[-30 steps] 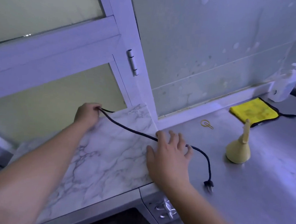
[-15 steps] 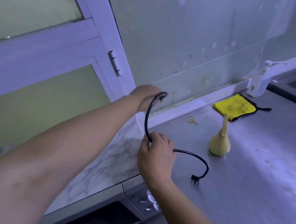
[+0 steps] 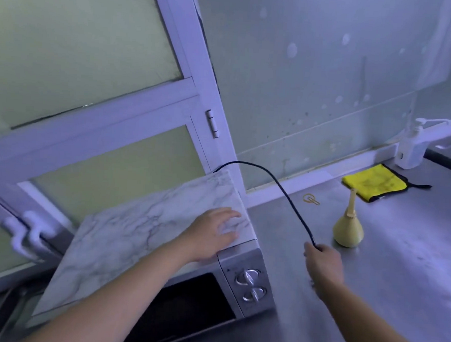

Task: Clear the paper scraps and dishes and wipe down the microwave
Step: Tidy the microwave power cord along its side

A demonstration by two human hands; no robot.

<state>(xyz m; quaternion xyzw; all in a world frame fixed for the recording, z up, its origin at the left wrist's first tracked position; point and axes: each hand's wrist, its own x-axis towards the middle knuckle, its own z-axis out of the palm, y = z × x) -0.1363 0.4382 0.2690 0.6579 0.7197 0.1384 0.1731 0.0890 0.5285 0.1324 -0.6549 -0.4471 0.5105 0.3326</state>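
I judge I'm freeing the microwave for wiping: left hand spread on its top, right hand pinching its cord beside it; next, the cloth.

Left hand lies flat, palm down, fingers straight; right hand, forearm outstretched, grips a thin black cord

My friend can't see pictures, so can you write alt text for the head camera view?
A person's left hand rests flat on the marble-patterned top of a microwave while the right hand grips a black cord, which arcs up from behind it. On the counter to the right are a cream funnel and a folded yellow cloth.
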